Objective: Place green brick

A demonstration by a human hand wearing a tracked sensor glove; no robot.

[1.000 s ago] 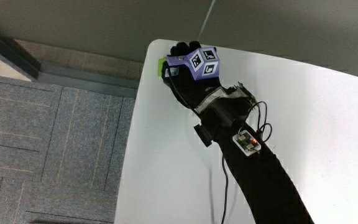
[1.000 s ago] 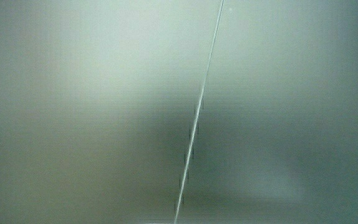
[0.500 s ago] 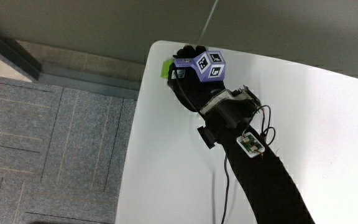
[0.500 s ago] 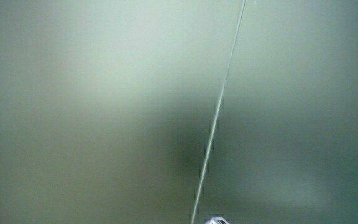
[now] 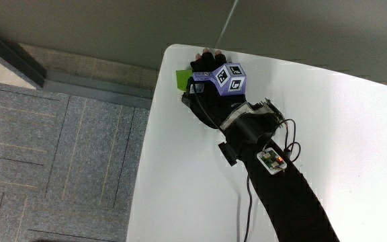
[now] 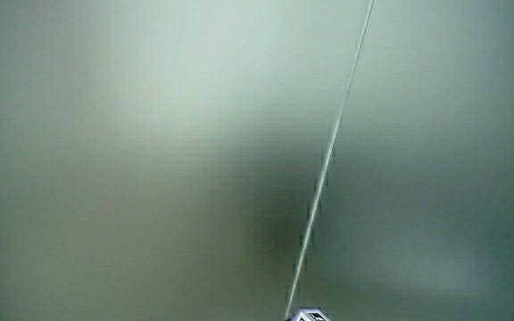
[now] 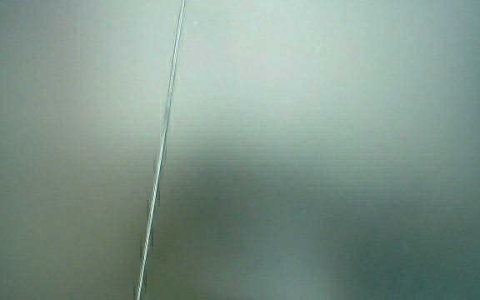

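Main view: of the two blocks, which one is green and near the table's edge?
The green brick, beside the hand at the table's edge. The other block, the purple patterned cube, sits on the hand's back. Both side views show only a pale wall.

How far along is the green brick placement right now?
Done, apparently: the green brick lies on the white table by its edge. In hand: the hand is right beside the brick, perhaps touching; a grip can't be confirmed. Left: withdrawing the hand. Both side views show only a pale wall.
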